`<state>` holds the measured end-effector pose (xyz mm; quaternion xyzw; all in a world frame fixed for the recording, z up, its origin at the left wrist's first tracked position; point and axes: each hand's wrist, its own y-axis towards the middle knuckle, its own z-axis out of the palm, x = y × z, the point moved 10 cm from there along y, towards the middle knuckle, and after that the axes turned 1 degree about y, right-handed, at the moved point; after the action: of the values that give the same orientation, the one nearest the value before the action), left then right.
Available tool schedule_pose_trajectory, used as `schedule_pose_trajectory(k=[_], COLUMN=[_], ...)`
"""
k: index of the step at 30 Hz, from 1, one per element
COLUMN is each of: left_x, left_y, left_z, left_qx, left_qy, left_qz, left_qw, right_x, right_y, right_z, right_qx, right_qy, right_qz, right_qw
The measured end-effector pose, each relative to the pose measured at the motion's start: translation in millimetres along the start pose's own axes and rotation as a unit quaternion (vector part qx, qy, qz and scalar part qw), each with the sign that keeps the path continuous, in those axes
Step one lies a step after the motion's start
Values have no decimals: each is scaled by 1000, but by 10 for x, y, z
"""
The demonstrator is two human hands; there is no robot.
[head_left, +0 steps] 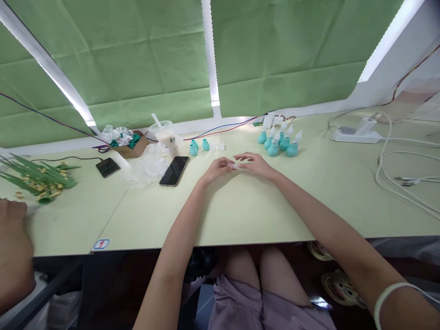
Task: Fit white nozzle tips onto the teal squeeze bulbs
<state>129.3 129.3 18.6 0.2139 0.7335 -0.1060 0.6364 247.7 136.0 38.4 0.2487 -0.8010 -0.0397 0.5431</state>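
Observation:
Over the table, my left hand and my right hand meet at a small translucent white piece. Fingertips of both pinch it, and they hide much of its shape. Just beyond them lie a few small white pieces. Left of these stand teal bulb-shaped bottles with open necks. Behind my right hand is a group of several teal bulbs, each topped with a pointed white tip.
A black phone, crumpled clear plastic, a drink cup and a cardboard box stand left. Farther left are green plant-like stems and another person's arm. A power strip and white cables lie right.

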Motion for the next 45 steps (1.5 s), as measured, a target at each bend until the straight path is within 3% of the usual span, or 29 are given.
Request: schedule_pose_trajectory(k=[5,12,20,27,35,45], left_x=[-42,-124,-142,-161,-160,-129], left_y=[20,39,27,45,35,13], left_z=[34,29,-68,0,-34,-44], left_qx=[-12,-39,-59,-28,-58,-63], left_qy=[22,36,110,64,75,115], left_qz=[19,56,71,74,73,61], left_qw=[1000,997,990,995,993,990], right_x=[-180,-107,-154,-239,-303,-316], right_y=[-55,-97,-91,-59,-88,-35], right_z=[222,283,288,168,224,151], right_qx=[76,112,91,24,51,-5], right_qy=[163,233,252,259,262,244], right_qz=[96,113,127,144,165,147], right_qw=[979,959,955,955,950,959])
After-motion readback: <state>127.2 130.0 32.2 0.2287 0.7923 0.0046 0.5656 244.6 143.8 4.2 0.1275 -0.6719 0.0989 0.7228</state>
